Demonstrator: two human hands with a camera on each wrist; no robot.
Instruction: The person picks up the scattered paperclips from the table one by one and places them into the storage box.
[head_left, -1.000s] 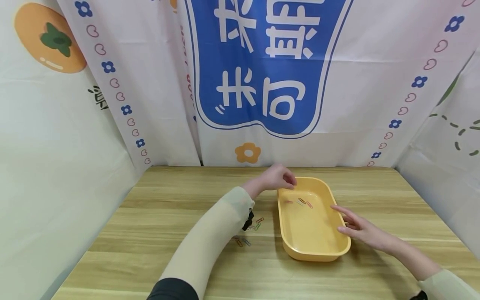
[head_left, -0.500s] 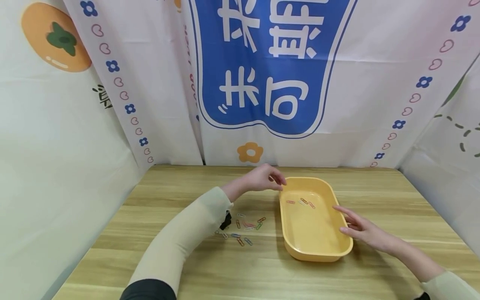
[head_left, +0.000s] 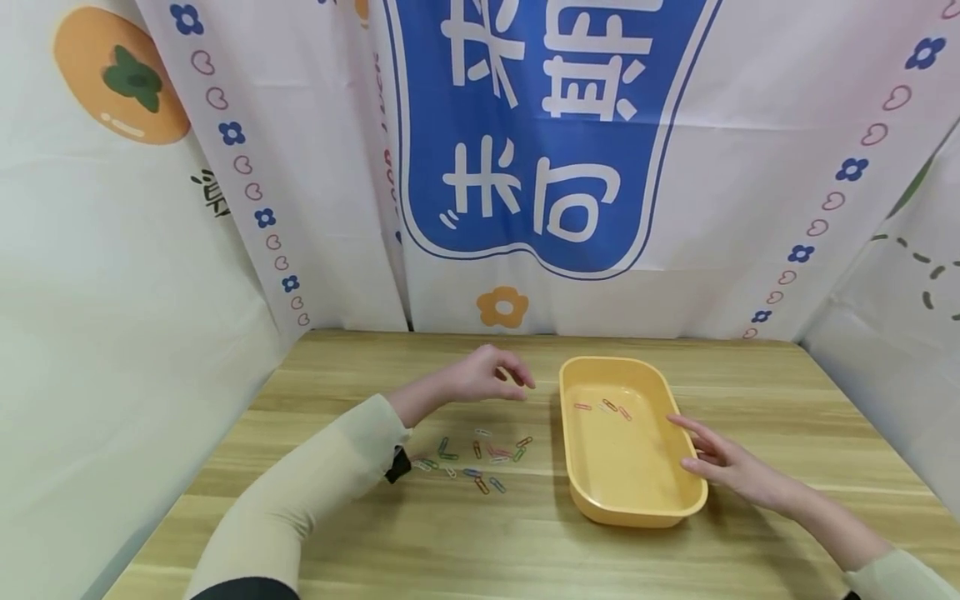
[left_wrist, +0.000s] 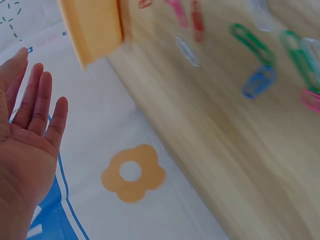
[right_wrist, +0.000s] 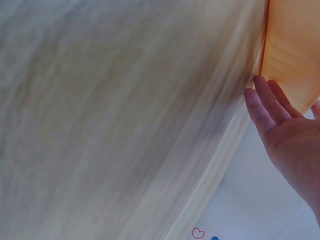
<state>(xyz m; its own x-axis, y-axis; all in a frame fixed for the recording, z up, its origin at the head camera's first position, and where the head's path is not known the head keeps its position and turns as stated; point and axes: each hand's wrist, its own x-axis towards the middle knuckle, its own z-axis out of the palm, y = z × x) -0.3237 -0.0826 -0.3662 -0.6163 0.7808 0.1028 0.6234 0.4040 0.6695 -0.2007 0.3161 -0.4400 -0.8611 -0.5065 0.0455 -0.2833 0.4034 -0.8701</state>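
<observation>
My left hand (head_left: 487,375) hovers over the back of the table, left of the yellow plastic tray (head_left: 633,492). In the left wrist view its fingers (left_wrist: 42,100) are extended and hold nothing. Several coloured paper clips (head_left: 482,485) lie scattered on the wood below and in front of it. A few more paper clips (head_left: 625,413) lie inside the tray, toward its far end. My right hand (head_left: 738,475) rests at the tray's right side. Its index finger and thumb reach over the rim, and other fingers lie fairly straight against the outer wall in the right wrist view.
The wooden table (head_left: 525,558) extends around the tray and loose clips. A white printed cloth (head_left: 337,208) hangs along the table's back edge, and pale cloth also covers the sides.
My left hand has moved left, from above the tray's far left corner to over the table, and its fingers have loosened. More scattered clips show. My right hand has stayed at the tray.
</observation>
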